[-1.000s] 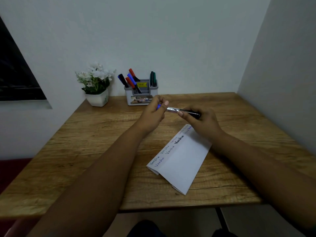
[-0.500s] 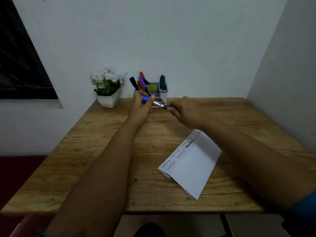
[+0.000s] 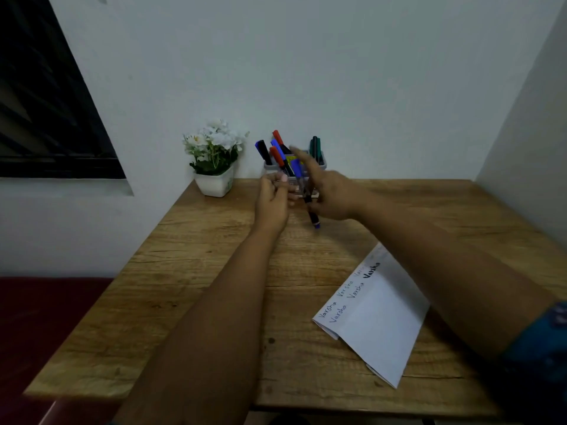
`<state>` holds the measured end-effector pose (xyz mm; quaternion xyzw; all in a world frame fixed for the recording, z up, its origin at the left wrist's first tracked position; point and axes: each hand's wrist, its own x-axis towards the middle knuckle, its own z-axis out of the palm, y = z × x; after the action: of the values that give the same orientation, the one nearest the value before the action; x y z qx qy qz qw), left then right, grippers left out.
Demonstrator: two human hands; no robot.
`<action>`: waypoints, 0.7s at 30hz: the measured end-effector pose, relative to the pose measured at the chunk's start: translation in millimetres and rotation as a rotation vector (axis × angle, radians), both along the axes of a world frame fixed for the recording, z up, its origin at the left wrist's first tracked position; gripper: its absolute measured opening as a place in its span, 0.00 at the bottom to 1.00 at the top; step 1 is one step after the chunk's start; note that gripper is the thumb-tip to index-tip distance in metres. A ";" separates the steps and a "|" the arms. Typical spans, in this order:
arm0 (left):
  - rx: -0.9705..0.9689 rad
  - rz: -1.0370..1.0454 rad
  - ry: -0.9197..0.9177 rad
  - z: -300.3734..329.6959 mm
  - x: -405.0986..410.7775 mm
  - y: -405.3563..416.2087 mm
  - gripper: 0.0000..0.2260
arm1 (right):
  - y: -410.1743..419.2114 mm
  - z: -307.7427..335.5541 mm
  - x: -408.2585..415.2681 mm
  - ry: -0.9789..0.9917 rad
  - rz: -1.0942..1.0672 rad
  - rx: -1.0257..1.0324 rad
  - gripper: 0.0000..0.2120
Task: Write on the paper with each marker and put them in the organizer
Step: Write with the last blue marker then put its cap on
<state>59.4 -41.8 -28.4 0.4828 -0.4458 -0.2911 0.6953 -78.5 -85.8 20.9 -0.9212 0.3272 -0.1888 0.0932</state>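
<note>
Head view: right hand [image 3: 329,194] grips the blue marker [image 3: 303,191] mid-barrel, just before the far organizer [image 3: 320,162]. Left hand [image 3: 273,200], loosely curled, holds nothing I can see. Marker seems light, stiff, smooth; mid-barrel hold suits insertion.

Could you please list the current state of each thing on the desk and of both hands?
blue marker: capped, held upright before the organizer
right hand: holds the blue marker
left hand: loosely curled, holds nothing
organizer: holds several markers
paper: folded, written on
</note>
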 end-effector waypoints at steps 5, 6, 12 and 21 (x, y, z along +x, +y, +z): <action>0.020 0.113 -0.131 -11.5 -0.4 -4.6 0.06 | -41.1 22.6 -0.3 -0.359 -0.158 -0.004 0.44; 0.017 0.132 -0.146 -14.0 -0.8 -5.7 0.06 | -49.3 26.2 2.7 -0.434 -0.190 -0.013 0.40; 0.009 0.182 -0.193 -18.3 -4.2 -8.4 0.07 | -83.5 35.0 33.6 -0.647 -0.209 -0.118 0.28; 0.001 0.189 -0.244 -26.7 -3.9 -13.7 0.08 | -126.2 11.7 68.6 -0.279 -0.283 -0.276 0.29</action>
<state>55.5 -55.5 -55.1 0.5548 -0.4794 -0.1641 0.6599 -10.0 -212.0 32.7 -0.8352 0.4082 -0.3682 -0.0166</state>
